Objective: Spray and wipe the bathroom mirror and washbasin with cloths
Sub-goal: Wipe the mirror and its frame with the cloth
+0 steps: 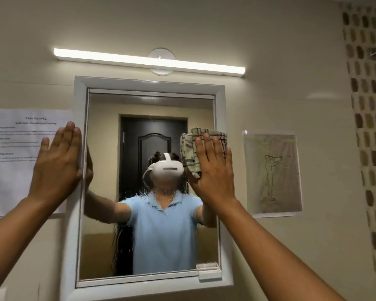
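Observation:
A white-framed mirror point(109, 246) hangs on the wall straight ahead, with spray droplets and streaks across its middle and lower left. My right hand point(213, 170) lies flat with straight fingers over a checked beige cloth point(190, 152), pressing it against the upper right of the glass. My left hand point(58, 164) rests flat and open on the mirror's left frame edge. The washbasin is out of view.
A lit tube lamp point(148, 61) runs above the mirror. A printed sheet point(15, 148) is taped left of the frame, a line drawing point(271, 172) right of it. A mosaic tile strip point(371, 148) runs down the far right wall.

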`<state>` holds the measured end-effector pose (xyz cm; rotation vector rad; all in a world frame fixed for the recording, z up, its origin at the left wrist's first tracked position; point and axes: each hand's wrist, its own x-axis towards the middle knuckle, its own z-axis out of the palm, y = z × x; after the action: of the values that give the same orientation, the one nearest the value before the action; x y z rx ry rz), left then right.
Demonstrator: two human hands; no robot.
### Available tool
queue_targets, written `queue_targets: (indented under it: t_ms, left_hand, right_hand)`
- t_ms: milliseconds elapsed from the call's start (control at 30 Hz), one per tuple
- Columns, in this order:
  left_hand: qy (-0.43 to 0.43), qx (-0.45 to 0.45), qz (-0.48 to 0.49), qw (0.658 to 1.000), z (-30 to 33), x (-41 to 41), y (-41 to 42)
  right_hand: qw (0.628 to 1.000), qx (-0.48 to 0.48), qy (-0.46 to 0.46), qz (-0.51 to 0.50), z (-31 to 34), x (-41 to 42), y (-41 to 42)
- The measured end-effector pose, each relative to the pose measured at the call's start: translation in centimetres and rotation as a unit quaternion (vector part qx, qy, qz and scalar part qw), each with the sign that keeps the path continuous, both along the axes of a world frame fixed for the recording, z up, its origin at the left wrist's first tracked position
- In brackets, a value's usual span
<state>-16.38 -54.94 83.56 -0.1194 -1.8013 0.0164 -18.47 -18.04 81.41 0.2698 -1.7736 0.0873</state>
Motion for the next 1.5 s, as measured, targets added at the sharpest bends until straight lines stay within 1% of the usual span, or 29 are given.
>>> queue_targets:
  t_ms: [133,267,367,533,700,800,900,967,1033,1067,1167,1267,1367,1500]
  left_hand:
    - [-0.014,0.010,-0.011,1.000,-1.3,1.8,1.2]
    - [-0.038,-0.007,-0.009,0.999,-2.9,2.0,0.7]
    - [-0.043,-0.011,-0.013,0.999,-3.6,1.5,-0.1]
    - [-0.034,-0.030,-0.025,0.999,-3.9,0.8,-1.2]
    - [-0.018,-0.048,-0.055,0.997,-4.0,0.4,-1.7]
    - [-0.004,-0.052,-0.076,0.996,-4.1,-0.1,-2.1]
    - [0.002,-0.054,-0.094,0.994,-4.2,-0.4,-2.3]
    - [0.002,-0.053,-0.101,0.993,-4.1,-0.4,-2.2]
    - [0.002,-0.049,-0.115,0.992,-4.1,-0.4,-2.0]
    - [0.002,-0.046,-0.124,0.991,-4.1,-0.4,-1.9]
    - [0.006,-0.039,-0.141,0.989,-4.2,-0.1,-1.8]
    - [-0.003,-0.040,-0.142,0.989,-4.2,-0.1,-1.9]
    - [-0.012,-0.041,-0.131,0.990,-4.2,-0.4,-2.2]
    - [-0.030,-0.026,-0.130,0.991,-4.0,-0.1,-2.3]
  right_hand:
    - [0.998,-0.053,0.004,0.023,-3.7,0.0,-1.0]
    - [0.999,-0.037,0.000,0.016,-9.3,0.1,-1.2]
    - [0.999,-0.049,-0.010,0.004,-10.1,0.0,-1.6]
    - [0.995,-0.095,-0.015,0.011,-6.6,0.1,-4.4]
    - [0.992,-0.122,-0.020,0.014,2.5,0.4,-8.0]
    - [0.984,-0.170,-0.020,0.040,7.6,0.6,-10.3]
    - [0.972,-0.229,0.009,0.047,9.8,0.2,-13.0]
    - [0.968,-0.246,0.023,0.051,10.3,-0.1,-14.5]
    - [0.972,-0.229,0.023,0.050,10.4,0.0,-15.7]
    - [0.977,-0.205,0.021,0.047,10.3,0.0,-16.3]
    - [0.994,-0.095,0.012,0.051,10.1,0.4,-19.1]
    - [0.999,0.004,0.008,0.046,9.8,0.1,-22.4]
    - [0.997,0.048,0.001,0.053,9.0,0.2,-23.8]
    - [0.994,0.092,0.007,0.064,6.9,0.8,-23.2]
